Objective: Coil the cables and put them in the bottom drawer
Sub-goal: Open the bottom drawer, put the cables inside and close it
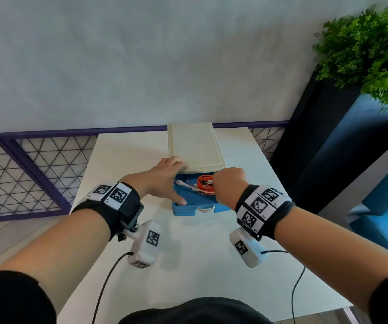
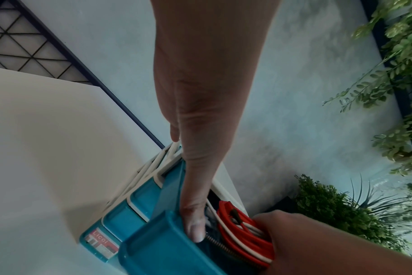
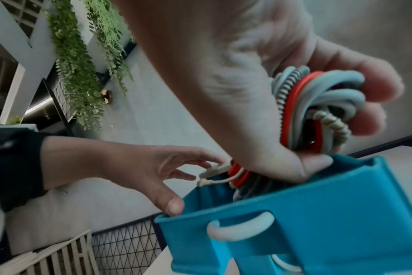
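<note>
A blue drawer (image 1: 188,210) with a white handle (image 1: 206,209) stands pulled out from a cream-topped drawer unit (image 1: 195,146) on the white table. My right hand (image 1: 227,181) reaches into it from above and grips a coil of orange and white cables (image 1: 203,183). The right wrist view shows its fingers (image 3: 374,104) curled round the coil (image 3: 303,104), low over the drawer (image 3: 294,214). A white cable end (image 1: 183,184) lies loose in the drawer. My left hand (image 1: 165,178) has its thumb (image 2: 195,223) on the drawer's left rim (image 2: 153,241) and its fingers on the unit's top.
The white table (image 1: 123,155) carries the unit near its back edge. A purple mesh railing (image 1: 36,164) runs behind and to the left. A dark planter with green foliage (image 1: 370,50) and a blue bench (image 1: 380,220) stand to the right. Camera leads (image 1: 109,281) trail across the table's front.
</note>
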### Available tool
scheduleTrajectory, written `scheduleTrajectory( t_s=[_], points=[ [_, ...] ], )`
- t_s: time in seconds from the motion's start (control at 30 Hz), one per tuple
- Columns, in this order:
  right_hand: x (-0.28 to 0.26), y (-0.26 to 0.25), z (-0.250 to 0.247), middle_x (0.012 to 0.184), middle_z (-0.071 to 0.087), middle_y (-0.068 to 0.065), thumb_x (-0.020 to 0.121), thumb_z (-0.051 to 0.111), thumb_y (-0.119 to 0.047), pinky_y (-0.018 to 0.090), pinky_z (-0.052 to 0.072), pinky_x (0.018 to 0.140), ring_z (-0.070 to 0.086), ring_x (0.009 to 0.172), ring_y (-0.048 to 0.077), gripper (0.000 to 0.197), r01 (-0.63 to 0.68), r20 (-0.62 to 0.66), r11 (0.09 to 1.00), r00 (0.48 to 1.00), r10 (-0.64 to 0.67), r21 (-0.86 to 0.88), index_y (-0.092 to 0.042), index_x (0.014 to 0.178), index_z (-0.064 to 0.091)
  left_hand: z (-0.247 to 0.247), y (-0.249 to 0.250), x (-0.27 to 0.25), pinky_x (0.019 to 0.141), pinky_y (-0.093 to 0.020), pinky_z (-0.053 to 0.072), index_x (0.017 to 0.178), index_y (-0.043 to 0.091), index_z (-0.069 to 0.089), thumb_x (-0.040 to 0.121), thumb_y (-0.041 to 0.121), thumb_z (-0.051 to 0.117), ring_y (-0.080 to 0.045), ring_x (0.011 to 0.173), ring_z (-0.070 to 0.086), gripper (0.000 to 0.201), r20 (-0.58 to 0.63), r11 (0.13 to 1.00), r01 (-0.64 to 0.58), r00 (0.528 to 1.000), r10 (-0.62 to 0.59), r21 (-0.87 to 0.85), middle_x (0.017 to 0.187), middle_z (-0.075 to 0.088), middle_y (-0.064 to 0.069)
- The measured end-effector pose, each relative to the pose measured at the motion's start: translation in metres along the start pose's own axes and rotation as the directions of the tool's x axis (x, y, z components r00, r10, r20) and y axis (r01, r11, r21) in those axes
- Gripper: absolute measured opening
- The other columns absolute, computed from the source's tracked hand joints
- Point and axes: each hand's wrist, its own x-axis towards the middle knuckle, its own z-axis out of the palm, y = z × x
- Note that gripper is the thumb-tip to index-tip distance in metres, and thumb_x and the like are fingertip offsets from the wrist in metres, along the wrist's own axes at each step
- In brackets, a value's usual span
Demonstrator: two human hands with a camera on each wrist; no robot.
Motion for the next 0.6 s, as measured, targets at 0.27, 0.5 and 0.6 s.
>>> scheduleTrajectory(
  t_s=[0.27, 0.5, 0.6],
  points=[
    [0.016, -0.016, -0.005, 0.104, 0.064, -0.007, 0.091, 0.048, -0.015, 0.022, 0.033, 0.046, 0.062, 0.094, 0.006, 0.022, 0.014, 0.110, 0.996, 0.994, -0.005, -0.087, -0.017, 0.105, 0.064, 0.000, -0.009, 0.005, 0.108, -0.037, 0.031, 0.134, 0.015, 0.048, 0.088, 0.028, 0.063, -0.022, 0.123, 0.035, 0.050, -0.176, 0.994, -0.077, 0.982, 0.061, -0.084, 0.135, 0.043, -0.004],
    [0.019, -0.024, -0.010, 0.107, 0.066, -0.002, 0.091, 0.049, -0.020, 0.029, 0.051, 0.064, 0.065, 0.089, 0.016, 0.026, 0.039, 0.188, 0.995, 0.982, -0.022, -0.086, -0.013, 0.111, 0.064, 0.009, -0.008, 0.015, 0.095, -0.030, 0.040, 0.115, 0.012, 0.065, 0.085, 0.014, 0.065, -0.021, 0.108, 0.050, 0.030, -0.369, 0.981, -0.128, 0.927, 0.065, -0.147, 0.114, 0.056, -0.006],
    [0.022, -0.023, -0.008, 0.107, 0.065, -0.001, 0.091, 0.049, -0.020, 0.027, 0.051, 0.071, 0.064, 0.094, 0.016, 0.026, 0.051, 0.152, 0.998, 0.987, -0.046, -0.031, -0.013, 0.112, 0.063, 0.009, -0.009, 0.016, 0.093, -0.034, 0.042, 0.112, 0.013, 0.065, 0.085, 0.010, 0.065, -0.021, 0.106, 0.049, 0.028, -0.380, 0.982, -0.107, 0.924, 0.040, -0.157, 0.112, 0.056, -0.004]
  ],
)
